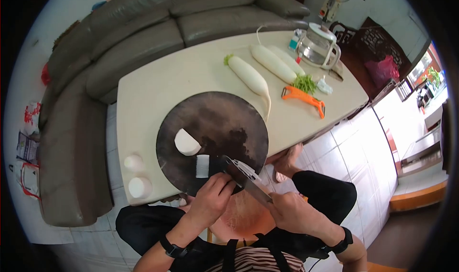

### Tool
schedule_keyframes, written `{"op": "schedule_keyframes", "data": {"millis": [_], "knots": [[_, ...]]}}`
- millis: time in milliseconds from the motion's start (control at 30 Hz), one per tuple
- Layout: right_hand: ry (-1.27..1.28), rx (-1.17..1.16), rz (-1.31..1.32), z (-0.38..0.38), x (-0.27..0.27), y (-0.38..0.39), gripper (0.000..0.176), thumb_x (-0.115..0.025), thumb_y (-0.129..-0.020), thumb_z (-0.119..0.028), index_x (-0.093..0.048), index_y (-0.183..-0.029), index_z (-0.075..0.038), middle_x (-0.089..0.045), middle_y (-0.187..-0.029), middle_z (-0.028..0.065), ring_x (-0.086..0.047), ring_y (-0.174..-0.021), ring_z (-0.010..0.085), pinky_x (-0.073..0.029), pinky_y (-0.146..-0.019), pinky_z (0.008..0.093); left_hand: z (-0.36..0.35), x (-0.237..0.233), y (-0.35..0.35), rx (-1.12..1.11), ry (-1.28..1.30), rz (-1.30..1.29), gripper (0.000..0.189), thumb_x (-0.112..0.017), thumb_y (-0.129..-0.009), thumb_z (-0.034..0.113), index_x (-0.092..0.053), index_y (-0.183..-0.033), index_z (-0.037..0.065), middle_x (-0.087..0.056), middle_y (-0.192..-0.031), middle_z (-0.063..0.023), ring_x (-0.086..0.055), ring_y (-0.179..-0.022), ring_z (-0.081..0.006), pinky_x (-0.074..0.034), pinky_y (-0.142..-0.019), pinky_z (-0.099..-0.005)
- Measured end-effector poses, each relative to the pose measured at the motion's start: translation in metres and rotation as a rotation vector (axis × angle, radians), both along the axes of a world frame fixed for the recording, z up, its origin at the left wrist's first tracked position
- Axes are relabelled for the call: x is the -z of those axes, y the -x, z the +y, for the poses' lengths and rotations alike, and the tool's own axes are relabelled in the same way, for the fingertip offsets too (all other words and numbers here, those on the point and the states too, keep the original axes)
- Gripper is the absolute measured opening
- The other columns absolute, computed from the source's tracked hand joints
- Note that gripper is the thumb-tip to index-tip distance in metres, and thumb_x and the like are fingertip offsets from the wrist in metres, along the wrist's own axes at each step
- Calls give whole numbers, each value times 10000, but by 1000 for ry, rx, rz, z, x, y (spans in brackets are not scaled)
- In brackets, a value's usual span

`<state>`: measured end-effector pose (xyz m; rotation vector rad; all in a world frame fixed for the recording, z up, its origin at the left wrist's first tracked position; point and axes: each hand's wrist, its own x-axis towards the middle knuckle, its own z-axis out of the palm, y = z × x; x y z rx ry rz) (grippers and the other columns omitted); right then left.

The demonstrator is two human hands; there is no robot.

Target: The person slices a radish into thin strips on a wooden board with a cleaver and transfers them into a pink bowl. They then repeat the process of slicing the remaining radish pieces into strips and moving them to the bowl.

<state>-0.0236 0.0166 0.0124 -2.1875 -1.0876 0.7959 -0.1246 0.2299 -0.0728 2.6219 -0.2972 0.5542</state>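
My right hand grips the handle of a kitchen knife, its blade pointing up and left over the near edge of a dark round cutting board. White radish strips lie along the far side of the blade. Beside the blade, my left hand has its fingers curled together at the board's edge; what they hold, if anything, is hidden. A stack of thin white radish slices rests on the board just beyond my left hand. Farther left sits a thick cut radish chunk.
On the table are whole white radishes, an orange peeler, green leaf trimmings and a glass pitcher. Two round radish pieces stand at the left corner. Between my legs is a pinkish basin. A sofa borders the table.
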Motion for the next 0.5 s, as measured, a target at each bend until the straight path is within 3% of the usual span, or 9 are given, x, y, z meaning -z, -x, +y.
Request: {"op": "schedule_keyframes", "data": {"millis": [100,167,300,367,400,433,467,500], "knots": [[-35,-13,-56,-15,2,4,210,-593,-898,-115,-573,-813,76,-569,-620,272,-602,-632,453,-479,-571,478,-10,-4,1,-75,9,-29,341,-634,-697,-38,-618,-1038,-44,-575,-1095,-146,-584,-1045,-324,-530,-864,-376],[35,49,4,-19,-4,4,163,-584,-839,-85,-570,-834,77,-595,-680,273,-614,-696,465,-494,-636,497,-13,-5,1,-126,22,-55,314,-666,-697,-68,-636,-1006,-28,-596,-1064,-125,-604,-1016,-319,-538,-833,-373],[-10,120,22,-29,-7,1,218,-581,-881,-127,-574,-837,86,-582,-686,289,-591,-720,488,-491,-659,496,-17,-3,6,-234,72,-82,236,-638,-773,-52,-643,-1008,-30,-607,-1073,-148,-608,-1016,-337,-535,-844,-371],[-101,135,137,-37,5,-7,252,-563,-936,-156,-584,-846,78,-599,-637,226,-597,-566,384,-479,-558,427,-18,-7,11,-289,84,-104,217,-615,-808,-35,-647,-1023,-28,-613,-1076,-161,-609,-1020,-352,-529,-857,-360],[-108,124,129,-41,3,-14,252,-563,-936,-156,-584,-846,78,-599,-637,226,-597,-566,384,-479,-558,427,-20,-11,14,-343,254,-64,201,-605,-862,-12,-650,-1058,-31,-635,-1070,-151,-634,-996,-319,-538,-844,-339],[-159,120,415,-45,1,-23,248,-548,-955,-154,-593,-858,70,-600,-627,167,-561,-506,287,-453,-513,371,-22,-12,17,-393,423,-22,191,-594,-917,12,-652,-1093,-34,-657,-1064,-140,-659,-972,-286,-546,-832,-319],[-205,113,706,-46,0,-27,247,-534,-974,-151,-601,-870,62,-602,-616,108,-526,-446,190,-426,-467,316,-25,-10,19,-402,416,-27,191,-594,-917,12,-652,-1093,-34,-657,-1064,-140,-659,-972,-286,-546,-832,-319],[-308,151,877,-48,-6,-24,249,-518,-993,-141,-621,-870,49,-575,-631,33,-453,-440,62,-374,-437,234,-27,-9,20,-395,902,66,211,-587,-945,42,-644,-1132,-36,-669,-1071,-123,-664,-969,-233,-549,-839,-301]]}}
